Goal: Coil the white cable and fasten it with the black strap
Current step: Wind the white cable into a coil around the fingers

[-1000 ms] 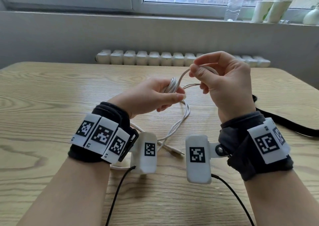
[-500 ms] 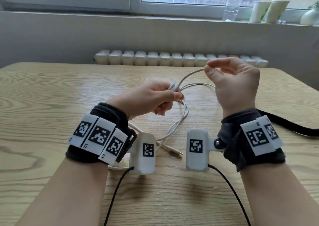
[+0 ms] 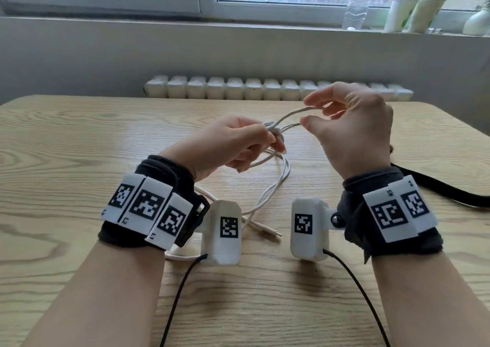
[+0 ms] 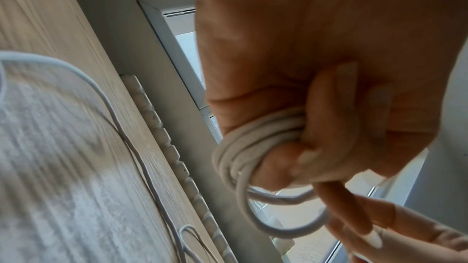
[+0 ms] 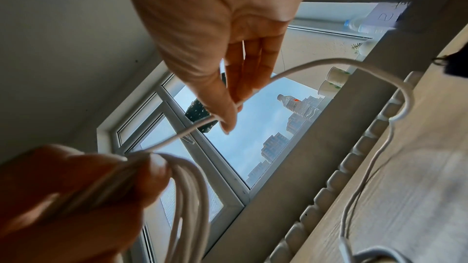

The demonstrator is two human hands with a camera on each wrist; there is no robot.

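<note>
Here we see the left hand (image 3: 233, 145) clamped on a small bundle of loops of the thin white cable (image 3: 275, 187), held above the pale wood-grain tabletop (image 3: 79, 139); its curled fingers (image 4: 329, 127) pin the coils against the palm. The right hand (image 3: 352, 129) is raised just beside it and pinches a single strand of the same cable between thumb and fingertips (image 5: 228, 115), the strand arching from that pinch to the bundle. The rest of the cable trails loosely down onto the tabletop between our wrists, its plug end lying flat there. The long black strap (image 3: 434, 187) lies on the tabletop to the right, partly hidden behind the right wrist.
</note>
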